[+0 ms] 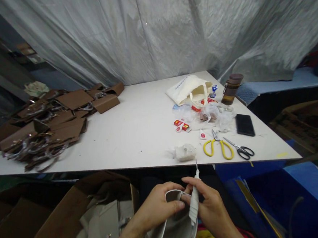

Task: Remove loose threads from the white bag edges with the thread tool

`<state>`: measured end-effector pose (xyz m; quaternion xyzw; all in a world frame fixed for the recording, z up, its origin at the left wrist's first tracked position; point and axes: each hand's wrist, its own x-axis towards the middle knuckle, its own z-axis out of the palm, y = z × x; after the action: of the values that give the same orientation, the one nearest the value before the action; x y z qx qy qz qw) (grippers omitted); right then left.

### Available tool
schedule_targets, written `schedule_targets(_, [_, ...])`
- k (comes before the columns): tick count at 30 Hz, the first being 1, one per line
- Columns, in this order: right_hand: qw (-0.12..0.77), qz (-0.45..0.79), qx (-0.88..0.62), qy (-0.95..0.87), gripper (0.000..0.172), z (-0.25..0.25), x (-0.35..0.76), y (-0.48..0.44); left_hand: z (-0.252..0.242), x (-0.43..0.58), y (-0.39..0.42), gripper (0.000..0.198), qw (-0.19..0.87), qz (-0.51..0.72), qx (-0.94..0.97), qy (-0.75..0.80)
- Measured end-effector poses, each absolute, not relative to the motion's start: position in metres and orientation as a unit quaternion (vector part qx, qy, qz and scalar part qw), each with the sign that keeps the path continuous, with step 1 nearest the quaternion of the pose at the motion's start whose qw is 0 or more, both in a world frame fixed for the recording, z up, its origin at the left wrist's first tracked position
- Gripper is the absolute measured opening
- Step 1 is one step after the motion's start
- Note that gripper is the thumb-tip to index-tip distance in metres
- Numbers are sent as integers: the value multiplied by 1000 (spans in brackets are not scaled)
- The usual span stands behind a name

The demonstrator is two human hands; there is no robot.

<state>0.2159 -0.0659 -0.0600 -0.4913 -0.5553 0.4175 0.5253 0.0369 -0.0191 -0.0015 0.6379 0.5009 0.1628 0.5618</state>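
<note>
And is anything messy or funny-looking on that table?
Yes, a bit: the brown pieces at the left lie jumbled at different angles. At the right, the cream tote bag lies slumped beside crumpled see-through plastic, which looks untidy.

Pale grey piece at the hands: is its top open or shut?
Open. The pale grey piece shows its inner surface between edges that stand apart, one of them held by the left hand.
</note>
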Motion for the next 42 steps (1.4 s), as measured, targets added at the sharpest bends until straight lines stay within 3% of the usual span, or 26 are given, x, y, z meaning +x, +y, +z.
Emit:
schedule_targets(4, [524,438,-487,-545,31,-64,218,-61,-15,40,-19,18,569,191,581,550])
schedule_targets(9, [516,448,-468,-561,35,-76,226,-55,-25,39,-19,16,575,231,559,551])
schedule_targets(15, [551,353,-538,-532,42,-82,250,-40,-34,42,-17,20,493,295,573,584])
schedule_targets(19, [530,292,-591,-534,35,-78,262,-24,-42,52,-15,20,456,309,591,590])
schedule_targets(27, [514,213,-595,-581,21,-82,258,12,-53,53,10,19,490,257,566,611])
schedule_targets(42, [452,150,-564,-675,21,-92,248,42,-65,48,19,8,535,195,549,612])
